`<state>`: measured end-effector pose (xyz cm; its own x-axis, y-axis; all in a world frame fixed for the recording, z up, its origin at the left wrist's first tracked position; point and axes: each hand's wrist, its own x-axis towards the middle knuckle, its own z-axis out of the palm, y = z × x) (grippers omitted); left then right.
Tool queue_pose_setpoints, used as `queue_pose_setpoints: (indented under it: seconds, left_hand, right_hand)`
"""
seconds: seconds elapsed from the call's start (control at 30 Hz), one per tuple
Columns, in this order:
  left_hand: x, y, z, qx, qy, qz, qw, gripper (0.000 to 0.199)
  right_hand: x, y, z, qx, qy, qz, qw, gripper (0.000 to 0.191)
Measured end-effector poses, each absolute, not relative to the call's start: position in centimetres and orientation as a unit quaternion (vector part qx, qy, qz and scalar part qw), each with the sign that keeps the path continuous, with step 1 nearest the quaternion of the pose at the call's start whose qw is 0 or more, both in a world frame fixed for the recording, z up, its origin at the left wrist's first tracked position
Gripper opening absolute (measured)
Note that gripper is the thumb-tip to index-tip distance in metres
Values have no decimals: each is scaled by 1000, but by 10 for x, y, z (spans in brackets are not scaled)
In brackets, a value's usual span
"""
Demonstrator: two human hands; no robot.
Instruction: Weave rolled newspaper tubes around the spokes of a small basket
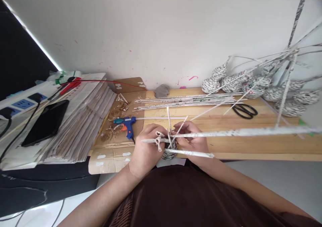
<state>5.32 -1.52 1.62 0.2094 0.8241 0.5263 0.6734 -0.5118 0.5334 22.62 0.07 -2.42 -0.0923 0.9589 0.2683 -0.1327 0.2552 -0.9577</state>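
Note:
A small woven paper piece sits between my hands near the table's front edge, with several rolled paper tubes sticking out of it. My left hand is closed around its left side. On the right, my right hand has its fingers bent in at the base of the tubes, closed on the piece. One long paper tube runs from there far to the right. A shorter tube crosses in front of my right hand. The underside of the piece is partly hidden.
Loose paper tubes lie behind my hands, near black scissors. Woven paper pieces stand at the back right. A blue glue gun, newspaper stack, phone and power strip are left.

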Motion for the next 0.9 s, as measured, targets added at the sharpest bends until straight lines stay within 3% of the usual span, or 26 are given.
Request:
queue_pose_setpoints:
  seconds: [0.13, 0.23, 0.43, 0.6, 0.67, 0.8, 0.9]
  left_hand:
    - [55, -16, 20, 770, 484, 404, 97, 24]
    - [57, -17, 25, 776, 488, 385, 105, 24]
    - [55, -19, 30, 781, 489, 368, 124, 22]
    - [55, -21, 30, 777, 498, 363, 131, 19]
    - [55, -21, 31, 774, 497, 370, 134, 20]
    - [57, -20, 30, 766, 496, 385, 136, 26]
    - [57, -19, 30, 765, 499, 386, 128, 26]
  right_hand:
    - [234, -14, -28, -381, -581, 488, 529, 12]
    - [235, -19, -27, -374, -591, 456, 550, 13]
    - [230, -16, -23, -328, -585, 469, 574, 50]
    - [229, -17, -20, -322, -608, 428, 585, 59]
    - [230, -18, -19, -320, -622, 399, 593, 50]
    - [231, -22, -24, -338, -635, 389, 576, 12]
    - [232, -24, -27, -348, -617, 445, 548, 8]
